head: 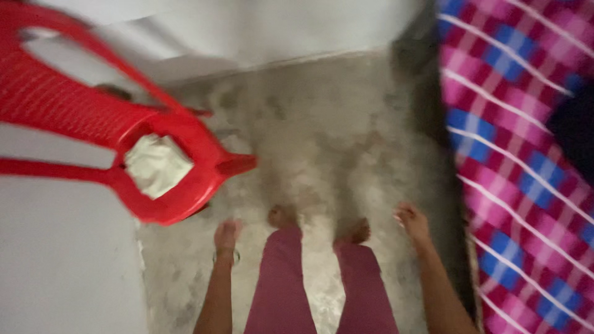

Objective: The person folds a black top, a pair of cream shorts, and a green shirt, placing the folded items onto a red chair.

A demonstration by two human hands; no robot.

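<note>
Blurrily, hands (228,236) bare (chair (124,124) cropped)

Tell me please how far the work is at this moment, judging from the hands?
Nothing looks finished. Both hands are empty: the left hand hangs open near the red plastic chair, and the right hand hangs open beside the pink and blue checked cloth. A crumpled white cloth lies on the chair, untouched. The picture is blurred, so finer detail cannot be told.

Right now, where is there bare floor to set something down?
The open patch is the grey floor ahead of the feet, bordered by the red plastic chair and the checked cloth. The left hand and right hand hang empty. Beside the chair it is tighter.
</note>
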